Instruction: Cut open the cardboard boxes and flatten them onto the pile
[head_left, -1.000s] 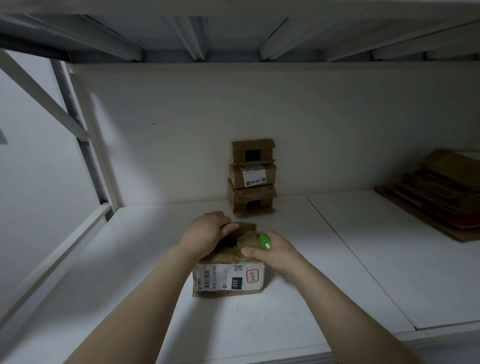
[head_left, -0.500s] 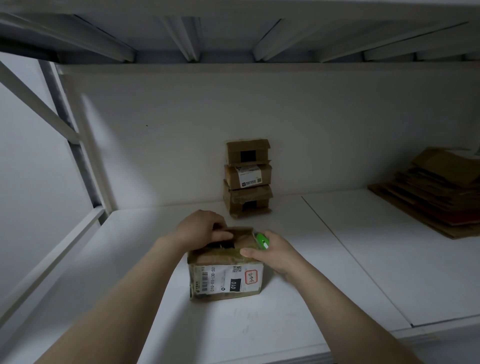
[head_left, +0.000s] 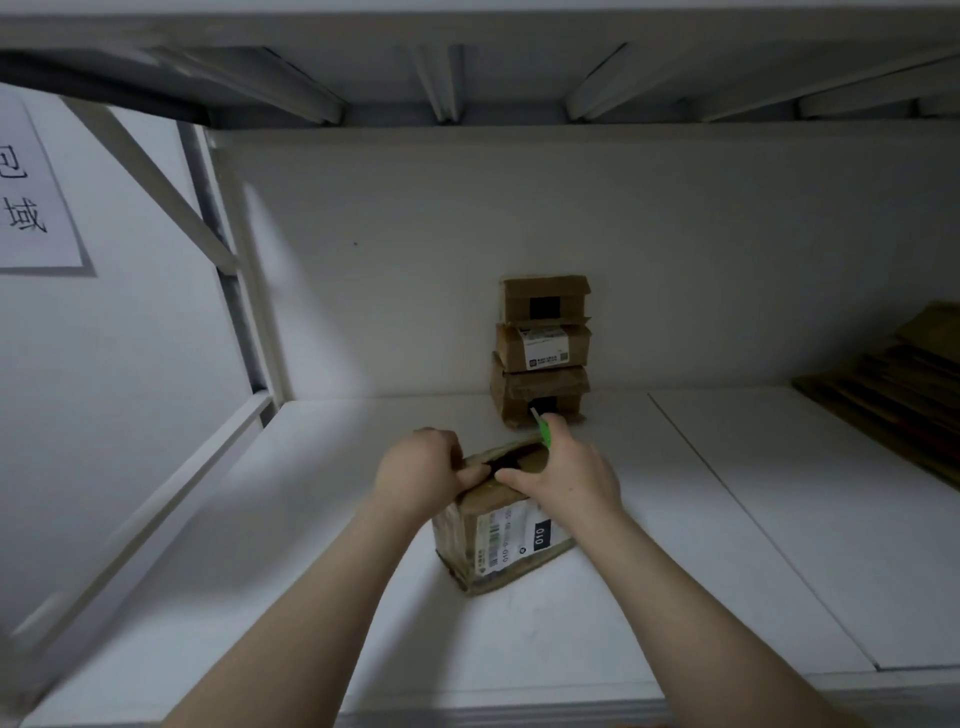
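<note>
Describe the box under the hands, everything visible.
The box is small brown cardboard, worn and creased, with a white printed label marked 010 on its near face. It stands on the white shelf, turned corner-on, top flaps parted. The left hand grips one flap; the right hand, holding a green cutter, presses the other.

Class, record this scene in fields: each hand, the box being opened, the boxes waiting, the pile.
box: on the shelf, top partly open
left hand: grips its top flap
right hand: holds a green cutter, thumb on a flap
stack: three boxes at the back wall
pile: flattened cardboard, far right
</note>
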